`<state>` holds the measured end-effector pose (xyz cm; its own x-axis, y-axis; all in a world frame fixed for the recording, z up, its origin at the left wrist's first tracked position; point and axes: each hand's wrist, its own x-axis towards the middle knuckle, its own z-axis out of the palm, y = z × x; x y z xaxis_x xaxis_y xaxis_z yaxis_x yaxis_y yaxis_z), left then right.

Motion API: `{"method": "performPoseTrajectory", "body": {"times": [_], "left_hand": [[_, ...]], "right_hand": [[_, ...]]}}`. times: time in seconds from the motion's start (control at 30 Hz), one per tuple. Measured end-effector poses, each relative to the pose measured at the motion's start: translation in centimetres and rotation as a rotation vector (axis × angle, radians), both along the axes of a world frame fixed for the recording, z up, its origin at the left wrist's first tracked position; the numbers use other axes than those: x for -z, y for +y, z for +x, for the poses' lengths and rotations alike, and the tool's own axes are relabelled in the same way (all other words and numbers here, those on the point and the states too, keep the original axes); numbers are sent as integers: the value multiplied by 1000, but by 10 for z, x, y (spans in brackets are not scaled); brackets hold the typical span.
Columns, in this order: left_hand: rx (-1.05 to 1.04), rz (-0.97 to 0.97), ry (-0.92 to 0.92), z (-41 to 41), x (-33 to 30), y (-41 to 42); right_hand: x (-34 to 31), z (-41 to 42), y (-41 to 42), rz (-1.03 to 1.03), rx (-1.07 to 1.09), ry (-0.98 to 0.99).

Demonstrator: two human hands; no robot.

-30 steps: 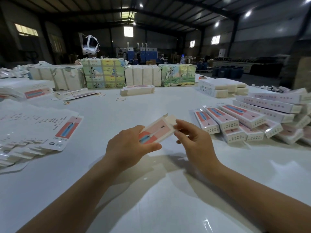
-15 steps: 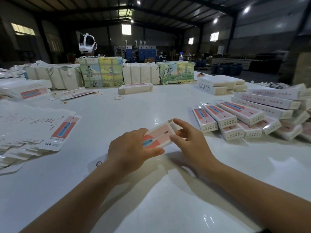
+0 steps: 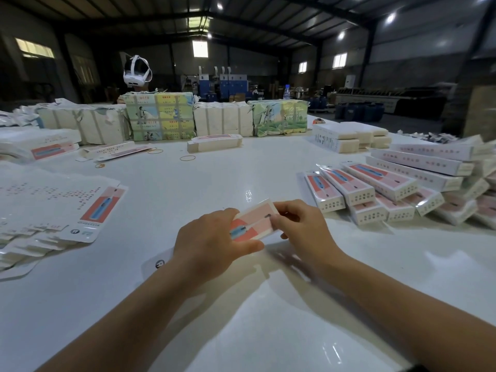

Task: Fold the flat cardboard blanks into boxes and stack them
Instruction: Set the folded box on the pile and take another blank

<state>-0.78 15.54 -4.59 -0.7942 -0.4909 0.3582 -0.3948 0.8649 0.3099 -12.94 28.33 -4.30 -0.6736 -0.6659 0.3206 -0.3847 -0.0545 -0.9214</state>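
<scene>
1. Holding a pink-and-white box [image 3: 253, 222] low over the near middle of the white table [image 3: 214, 178], both hands grip it between them.
2. The left hand [image 3: 206, 244] wraps the near-left end, fingers over the far side and thumb pressed along the near edge.
3. The right hand [image 3: 300, 228] has its fingers curled onto the far-right end, pinching it; whether that end flap is closed cannot be told.
4. The box lies tilted, its printed face upward.
5. Flat blanks [image 3: 53, 210] lie fanned in a thick layer on the left of the table.
6. Finished boxes [image 3: 375, 194] lie in rows and piled layers on the right, well apart from the hands.
7. Wrapped bundles [image 3: 161, 116] stand in a line along the far side.
8. Rubber bands [image 3: 187, 158] lie loose on the table in front of the bundles.
9. A white headset [image 3: 137, 69] shows above the bundles.
</scene>
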Motion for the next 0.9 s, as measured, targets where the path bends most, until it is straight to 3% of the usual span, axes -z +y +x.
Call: {"method": "performPoseTrajectory", "body": {"times": [0.2,0.33,0.37,0.47,0.5,0.53,0.6,0.7,0.77,0.83,0.9], "left_hand": [[-4,-2,17,-3,-1,3],[-2,28,89,-2,-4,3],[0,40,105,-2,-5,3],[19,54,107,-4,-4,7],[30,61,95,-5,-4,8],[41,77,82,-6,-3,9],[58,111,66,-6,-3,9],[50,54,57,-7,-2,10],[34,10,76,-7,-2,11],[11,-21,82,-5,-2,10],[-13,-66,73,-3,-2,9]], "right_hand": [[-3,2,2,-4,-46,-32],[-7,-5,-1,54,233,136],[-6,-8,-2,59,251,43],[-10,-9,-4,-139,-73,-696],[-10,-9,-5,-210,-182,-844],[-9,-10,-6,-232,-227,-852],[-5,-10,-5,-222,-178,-647],[-1,-3,1,-4,9,150],[5,0,-1,141,72,489],[8,1,-2,173,78,561],[5,3,-2,109,19,361]]}}
